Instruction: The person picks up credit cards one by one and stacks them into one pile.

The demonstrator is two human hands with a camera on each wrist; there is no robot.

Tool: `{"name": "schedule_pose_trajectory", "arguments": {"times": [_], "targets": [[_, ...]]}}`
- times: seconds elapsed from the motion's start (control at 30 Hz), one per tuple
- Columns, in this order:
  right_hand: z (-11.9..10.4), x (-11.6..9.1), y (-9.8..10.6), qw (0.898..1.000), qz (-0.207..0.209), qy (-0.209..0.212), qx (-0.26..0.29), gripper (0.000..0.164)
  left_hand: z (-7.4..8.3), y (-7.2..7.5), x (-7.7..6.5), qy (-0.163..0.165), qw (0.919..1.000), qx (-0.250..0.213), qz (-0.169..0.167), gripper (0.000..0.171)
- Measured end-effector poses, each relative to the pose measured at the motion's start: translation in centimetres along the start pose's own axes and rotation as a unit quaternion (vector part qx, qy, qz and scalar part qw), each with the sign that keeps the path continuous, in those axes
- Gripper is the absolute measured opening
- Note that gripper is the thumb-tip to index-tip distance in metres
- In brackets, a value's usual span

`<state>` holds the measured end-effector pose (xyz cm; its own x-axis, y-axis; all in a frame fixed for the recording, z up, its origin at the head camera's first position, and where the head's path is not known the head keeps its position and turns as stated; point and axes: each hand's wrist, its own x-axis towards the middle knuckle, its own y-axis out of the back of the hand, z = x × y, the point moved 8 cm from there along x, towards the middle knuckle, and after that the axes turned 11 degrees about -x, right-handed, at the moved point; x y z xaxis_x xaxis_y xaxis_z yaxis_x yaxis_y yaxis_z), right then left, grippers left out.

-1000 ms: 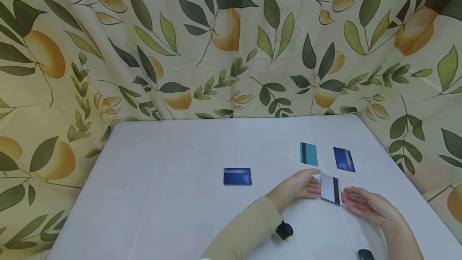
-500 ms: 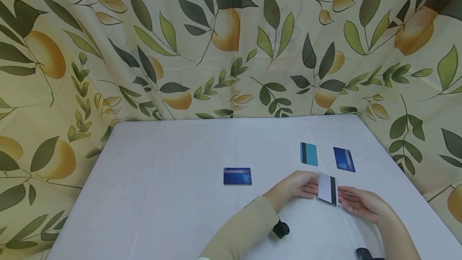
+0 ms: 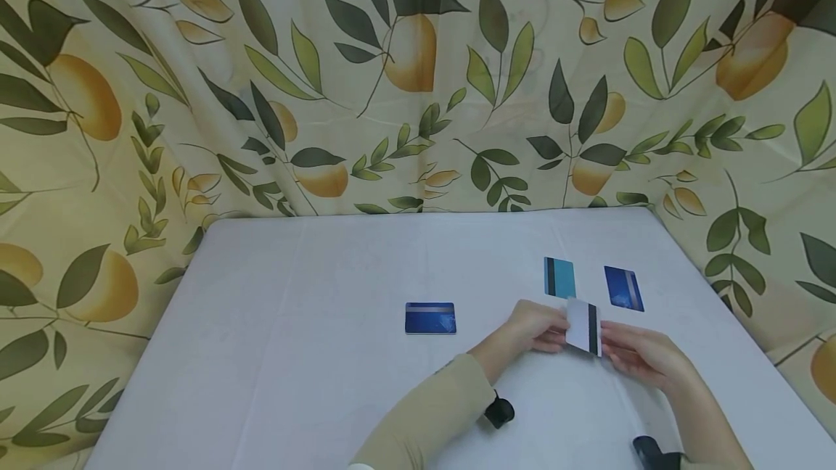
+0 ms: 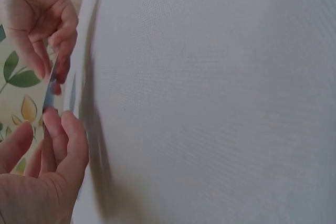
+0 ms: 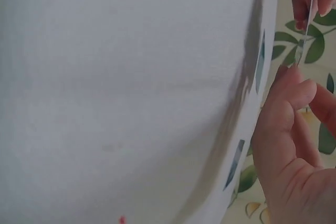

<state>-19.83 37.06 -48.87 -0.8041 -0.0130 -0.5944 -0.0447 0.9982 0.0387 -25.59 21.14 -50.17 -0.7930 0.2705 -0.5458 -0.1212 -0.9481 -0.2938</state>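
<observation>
In the head view a white plastic card (image 3: 578,326) with a black magnetic stripe is held tilted above the right part of the table. My left hand (image 3: 538,326) grips its left edge with the fingertips, and my right hand (image 3: 643,355) holds the right edge. Seen from the left wrist, the card (image 4: 50,92) is nearly edge-on between both hands, off the cloth. The right wrist view also has it edge-on (image 5: 301,48); my right thumb there stands apart from the card. A teal card (image 3: 564,278) with a dark stripe lies just behind the white one.
A blue card (image 3: 624,289) lies behind my right hand. Another blue card (image 3: 430,318) lies left of my left hand. White cloth covers the table (image 3: 294,354), and a fruit-patterned curtain (image 3: 366,122) hangs at its far edge.
Both hands have moved left and slightly away from me, carrying the white plastic card up to the teal card's near edge in the head view. The other cards lie still.
</observation>
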Motion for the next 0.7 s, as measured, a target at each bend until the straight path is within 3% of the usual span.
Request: {"name": "schedule_pose_trajectory", "arguments": {"times": [0.1, 0.27, 0.37, 0.5, 0.7], "targets": [[-0.4, 0.2, -0.2, 1.000, 0.008, 0.010, -0.023, 0.012, 0.6, 0.4, -0.3, -0.020, 0.9997, 0.004, 0.010, 0.011], [-1.5, 0.6, -1.0, 0.996, 0.028, 0.032, -0.082, 0.048, 1.6, 1.5, -0.8, -0.055, 0.9980, 0.013, 0.028, 0.016], [-2.2, 0.8, -1.5, 0.990, 0.040, 0.045, -0.129, 0.062, 2.0, 2.2, -0.7, -0.070, 0.9970, 0.005, 0.034, 0.018], [-3.3, 1.1, -2.3, 0.982, 0.053, 0.055, -0.170, 0.068, 2.5, 3.1, -0.4, -0.084, 0.9957, -0.014, 0.036, 0.020], [-4.4, 1.4, -3.7, 0.978, 0.064, 0.060, -0.188, 0.072, 3.3, 4.4, -0.7, -0.101, 0.9940, -0.010, 0.042, 0.020]]}}
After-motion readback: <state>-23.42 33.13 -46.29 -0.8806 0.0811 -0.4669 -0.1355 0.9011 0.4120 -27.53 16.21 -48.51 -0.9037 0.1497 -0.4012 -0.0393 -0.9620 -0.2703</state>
